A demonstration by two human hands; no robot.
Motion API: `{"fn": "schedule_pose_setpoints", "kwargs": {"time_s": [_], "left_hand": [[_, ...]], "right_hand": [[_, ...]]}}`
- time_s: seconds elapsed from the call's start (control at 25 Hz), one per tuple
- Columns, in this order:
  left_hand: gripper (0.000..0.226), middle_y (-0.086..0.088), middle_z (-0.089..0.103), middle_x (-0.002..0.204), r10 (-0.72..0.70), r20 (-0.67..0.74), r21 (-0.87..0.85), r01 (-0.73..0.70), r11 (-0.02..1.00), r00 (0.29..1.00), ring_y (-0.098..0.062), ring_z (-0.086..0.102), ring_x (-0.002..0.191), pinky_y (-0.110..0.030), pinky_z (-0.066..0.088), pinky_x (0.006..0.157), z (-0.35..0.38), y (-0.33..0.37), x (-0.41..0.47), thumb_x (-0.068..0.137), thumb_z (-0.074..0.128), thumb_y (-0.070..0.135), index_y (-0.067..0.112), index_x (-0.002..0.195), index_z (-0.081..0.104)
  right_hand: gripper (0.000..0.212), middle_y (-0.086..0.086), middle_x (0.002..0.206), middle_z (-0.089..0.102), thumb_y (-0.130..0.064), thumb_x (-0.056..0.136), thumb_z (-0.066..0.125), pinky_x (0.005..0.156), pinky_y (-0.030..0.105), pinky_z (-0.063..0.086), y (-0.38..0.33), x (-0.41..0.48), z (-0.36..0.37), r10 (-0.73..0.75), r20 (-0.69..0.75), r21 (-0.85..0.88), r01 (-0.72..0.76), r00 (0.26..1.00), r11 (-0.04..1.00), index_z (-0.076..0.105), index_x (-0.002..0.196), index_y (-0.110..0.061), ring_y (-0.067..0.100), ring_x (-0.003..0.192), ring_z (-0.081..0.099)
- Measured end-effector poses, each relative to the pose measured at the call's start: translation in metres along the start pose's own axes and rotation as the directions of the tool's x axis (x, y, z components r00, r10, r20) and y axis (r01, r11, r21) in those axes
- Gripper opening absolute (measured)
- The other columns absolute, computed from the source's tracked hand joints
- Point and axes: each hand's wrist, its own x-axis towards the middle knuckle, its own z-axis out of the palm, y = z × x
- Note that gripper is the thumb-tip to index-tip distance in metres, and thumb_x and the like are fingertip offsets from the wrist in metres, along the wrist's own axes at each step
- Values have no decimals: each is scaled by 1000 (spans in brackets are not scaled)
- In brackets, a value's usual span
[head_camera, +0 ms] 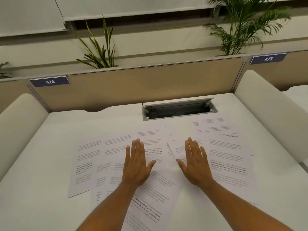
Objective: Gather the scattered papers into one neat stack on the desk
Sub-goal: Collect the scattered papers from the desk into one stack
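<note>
Several printed white papers [226,157] lie scattered and overlapping across the middle of the white desk [38,205], fanned from left to right. My left hand [137,164] rests flat, palm down, on sheets left of centre, fingers stretched forward. My right hand [194,164] lies flat the same way on sheets right of centre. Neither hand holds a sheet. One sheet [150,202] lies skewed between my forearms at the near edge.
An open cable box [180,110] is set into the desk behind the papers. A beige partition [141,87] with labels 474 and 475 closes the back, plants above it. White side dividers [266,110] stand at left and right.
</note>
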Motion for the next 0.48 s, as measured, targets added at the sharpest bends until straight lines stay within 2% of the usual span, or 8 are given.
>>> {"fn": "schedule_pose_setpoints", "kwargs": {"time_s": [0.16,0.24,0.28,0.36,0.4,0.48], "left_hand": [[99,-17,-1,180,-40,73,27,38,999,997,-37,-6,166,-56,-5,134,14,19,-2,99,11,77,9,170,11],[90,-17,3,180,-43,145,-29,48,998,989,-37,-5,167,-52,-6,133,17,39,1,103,14,72,12,170,19],[82,-15,12,180,-50,184,-91,68,994,982,-36,1,168,-49,-1,134,16,49,4,106,22,68,16,169,29],[63,-10,41,170,-65,212,-247,118,962,975,-31,30,160,-44,22,131,13,74,12,108,42,56,17,158,49],[57,-9,53,161,-104,210,-354,174,919,972,-28,43,151,-41,33,125,10,86,16,108,51,50,16,154,54],[51,-10,64,148,-221,251,-579,329,746,942,-24,60,133,-32,46,109,0,112,25,107,60,40,11,150,59]], "right_hand": [[91,9,179,9,-73,101,17,130,59,18,4,-12,8,54,46,-9,-54,997,999,16,169,-13,33,164,11],[89,10,178,12,-71,102,23,131,57,18,16,-15,12,85,45,16,-86,995,996,18,169,-12,33,164,13],[89,11,178,13,-70,102,27,131,55,17,27,-15,11,106,38,34,-108,994,994,18,169,-12,33,164,14],[88,13,178,16,-67,103,34,131,52,16,59,-11,3,181,29,78,-183,983,980,17,169,-11,34,163,17],[88,15,177,20,-65,103,37,131,52,17,79,-8,-4,238,23,101,-239,971,966,18,168,-9,35,163,20],[86,23,171,33,-57,103,48,128,55,27,126,-1,-21,342,4,131,-340,940,931,26,165,-1,41,157,33]]}}
